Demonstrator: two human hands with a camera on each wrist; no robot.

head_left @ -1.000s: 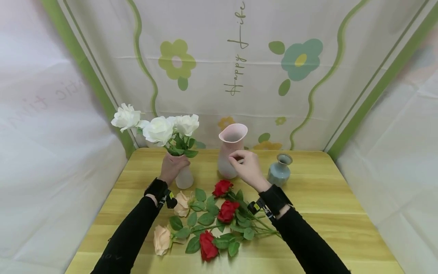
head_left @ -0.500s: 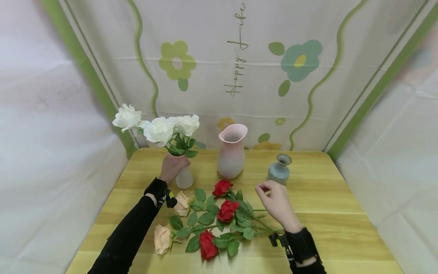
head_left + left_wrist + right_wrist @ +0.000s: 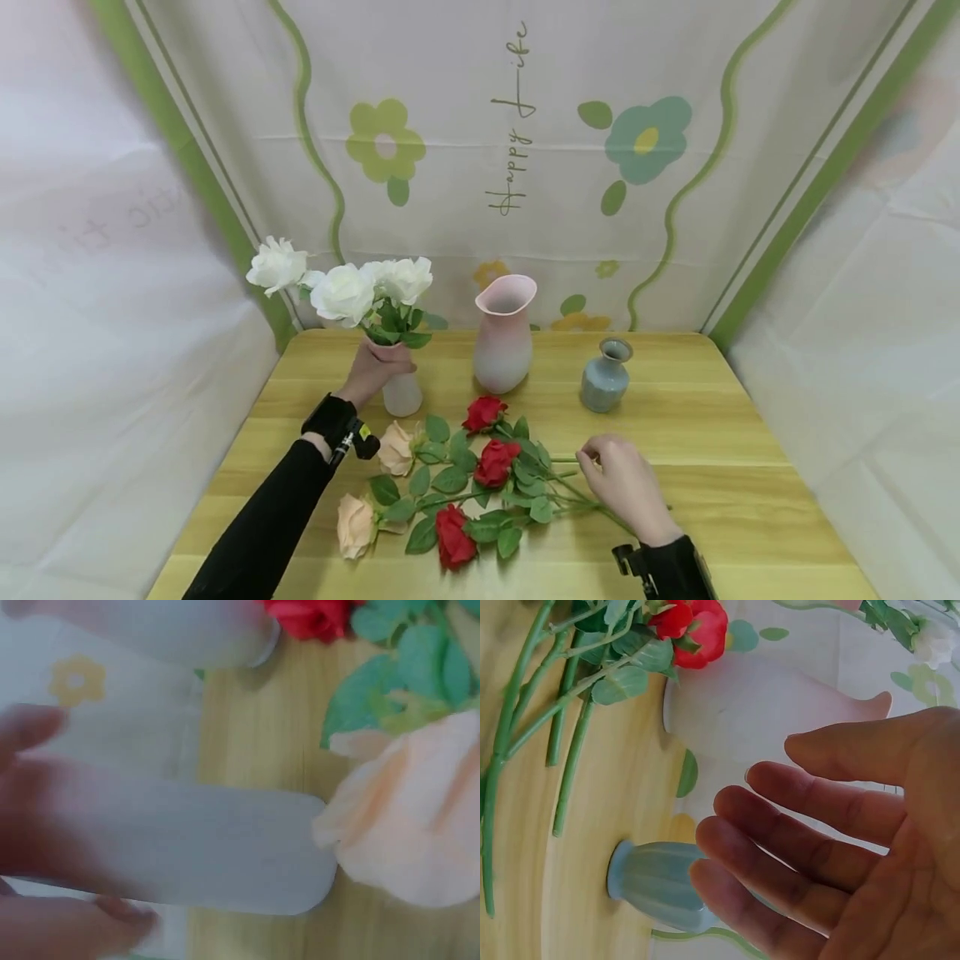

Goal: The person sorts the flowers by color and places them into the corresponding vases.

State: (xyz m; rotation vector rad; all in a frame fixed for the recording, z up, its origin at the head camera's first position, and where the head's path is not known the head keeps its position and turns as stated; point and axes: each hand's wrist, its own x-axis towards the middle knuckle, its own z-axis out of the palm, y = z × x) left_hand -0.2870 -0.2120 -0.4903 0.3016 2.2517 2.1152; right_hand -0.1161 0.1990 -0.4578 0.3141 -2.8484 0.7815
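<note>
My left hand [image 3: 377,367] grips the neck of a white vase [image 3: 402,397] with white roses [image 3: 343,291] in it, at the table's back left. In the left wrist view the fingers [image 3: 45,802] wrap the white vase [image 3: 210,855], and a peach rose [image 3: 412,825] lies beside it. My right hand [image 3: 609,471] hovers over the stem ends of the red roses [image 3: 498,461] lying on the table. In the right wrist view its fingers [image 3: 802,825] are relaxed and hold nothing. The green stems [image 3: 559,712] lie below it.
A pink vase [image 3: 504,346] and a small blue vase [image 3: 604,377] stand empty at the back of the wooden table [image 3: 750,467]. Two peach roses [image 3: 354,525] lie at the front left among leaves. Cloth walls close in three sides.
My right hand has moved from the pink vase back toward me and down to the rose stems. The left hand has kept its grip on the white vase.
</note>
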